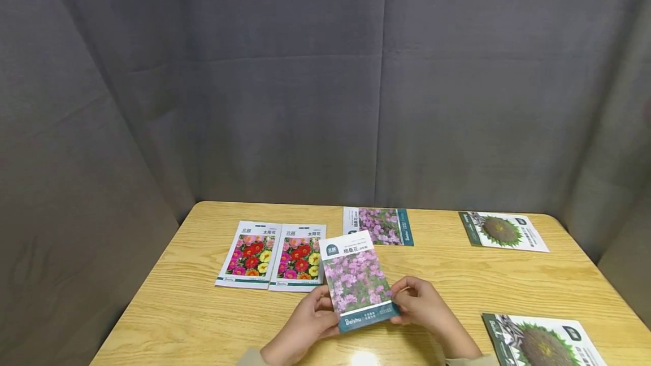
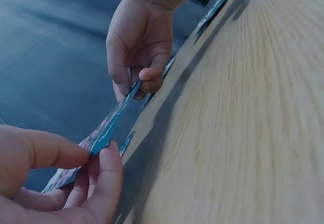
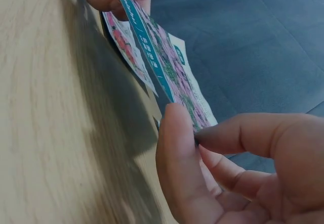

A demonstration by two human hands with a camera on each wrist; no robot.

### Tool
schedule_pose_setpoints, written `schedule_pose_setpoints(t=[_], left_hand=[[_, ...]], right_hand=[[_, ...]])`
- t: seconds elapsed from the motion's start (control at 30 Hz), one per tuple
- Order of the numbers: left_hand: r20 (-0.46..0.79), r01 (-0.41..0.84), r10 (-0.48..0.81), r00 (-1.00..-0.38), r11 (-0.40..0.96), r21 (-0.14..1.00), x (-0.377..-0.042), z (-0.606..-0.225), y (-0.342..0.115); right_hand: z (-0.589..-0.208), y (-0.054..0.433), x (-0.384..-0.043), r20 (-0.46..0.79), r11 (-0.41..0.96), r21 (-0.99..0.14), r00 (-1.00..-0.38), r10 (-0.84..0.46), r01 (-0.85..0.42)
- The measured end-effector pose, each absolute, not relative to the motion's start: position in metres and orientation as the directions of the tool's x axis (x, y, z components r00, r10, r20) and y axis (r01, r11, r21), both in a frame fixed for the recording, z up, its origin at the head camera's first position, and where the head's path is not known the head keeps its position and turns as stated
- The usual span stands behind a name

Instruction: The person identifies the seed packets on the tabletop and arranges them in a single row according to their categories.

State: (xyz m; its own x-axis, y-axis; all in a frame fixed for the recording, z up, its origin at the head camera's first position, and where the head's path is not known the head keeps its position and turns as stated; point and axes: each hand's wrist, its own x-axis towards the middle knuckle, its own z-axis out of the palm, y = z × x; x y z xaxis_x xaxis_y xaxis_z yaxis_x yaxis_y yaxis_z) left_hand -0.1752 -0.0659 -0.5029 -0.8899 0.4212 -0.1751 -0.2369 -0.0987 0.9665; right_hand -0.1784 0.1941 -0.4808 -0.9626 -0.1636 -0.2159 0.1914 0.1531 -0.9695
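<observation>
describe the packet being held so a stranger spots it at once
Find the wooden table, then the left hand and right hand over its near side. Between them is the pink-flowered packet; unlike its lookalike lying behind, it is held in both hands.

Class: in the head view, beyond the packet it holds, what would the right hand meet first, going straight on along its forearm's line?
Most likely the pink-flower packet lying behind the held packet; depth is unclear, so the right hand might pass above it.
</observation>
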Motion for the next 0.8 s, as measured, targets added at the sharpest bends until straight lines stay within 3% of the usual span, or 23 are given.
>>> schedule_pose_setpoints(t=[0.4,0.8], left_hand=[[-0.094,-0.044,0.336,-0.937,0.155,0.987,-0.191,-0.495,-0.063],[0.077,0.184,0.256,-0.964,0.425,0.887,-0.200,-0.492,-0.056]], right_hand=[[-0.486,0.193,-0.179,-0.229,0.123,-0.971,-0.951,-0.207,0.207],[-0.494,0.187,-0.181,-0.200,0.074,-0.979,-0.969,-0.143,0.191]])
